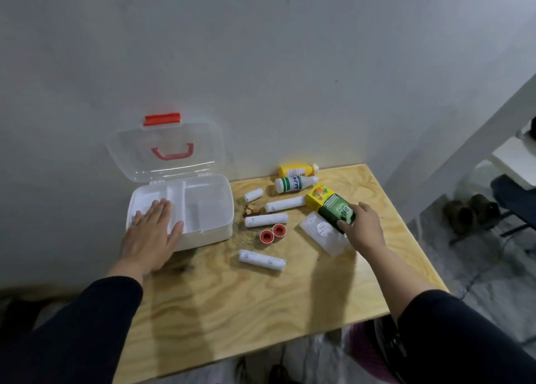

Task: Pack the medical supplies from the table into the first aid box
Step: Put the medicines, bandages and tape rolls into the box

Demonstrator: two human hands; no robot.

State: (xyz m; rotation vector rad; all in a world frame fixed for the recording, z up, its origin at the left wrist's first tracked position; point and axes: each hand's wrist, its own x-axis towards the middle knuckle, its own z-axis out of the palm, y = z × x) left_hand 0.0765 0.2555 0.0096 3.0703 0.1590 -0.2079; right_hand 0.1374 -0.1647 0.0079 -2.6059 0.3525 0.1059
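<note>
Table (pixel 261 302) of pale plywood carries a white first aid box (pixel 208 209) at its left end, close to the grey wall (pixel 261 50). The box's clear lid (pixel 165 151) stands open against the wall, with a red handle (pixel 172 151) on it and a red latch (pixel 162 118) at its top edge. The inner tray shows several compartments, and no supplies are visible in them.

Left hand (pixel 153 232) lies flat and open, fingers spread, palm down on the near left corner of the box; it grips nothing.

Right hand (pixel 362 224) is well to the right of the box. Its fingers are closed around the near end of a green carton (pixel 333 206), whose far end is yellow. The carton overlaps a clear plastic packet (pixel 324 235) that lies flat on the table.

Between the box and the carton lie four white bandage rolls: a short one (pixel 253 194) nearest the box's far right corner, a longer one (pixel 285 203) beside the carton, another (pixel 266 219) just below, and one (pixel 262 259) nearest the table's front. Two red tape rolls (pixel 272 232) sit touching each other just right of the box's near right corner. A white bottle (pixel 294 183) and a yellow bottle (pixel 297 169) lie on their sides beyond the carton, by the wall.
</note>
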